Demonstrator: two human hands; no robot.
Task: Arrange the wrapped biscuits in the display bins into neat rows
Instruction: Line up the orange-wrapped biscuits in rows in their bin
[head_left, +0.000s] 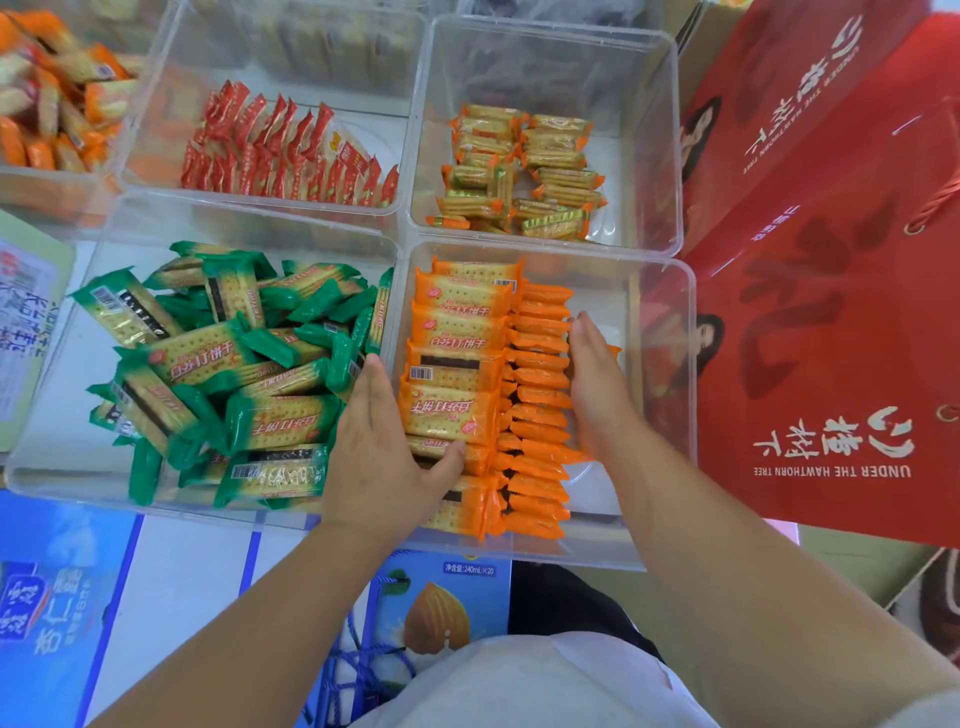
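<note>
Left hand (382, 447) and right hand (597, 387), both flat with straight fingers, press the orange biscuits (457, 374) from either side. Uneven pressure could buckle the edge-standing row.

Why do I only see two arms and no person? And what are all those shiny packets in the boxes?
The camera sits on the person's head and looks down, so you see only their arms. There is no machine, just two bare hands. The left hand and right hand lie flat on either side of the orange biscuit packs in a clear bin. Neither hand grips anything. Beside it, green packs lie in a jumble. Farther back are red packs, and a red gift bag stands on the right.
</note>
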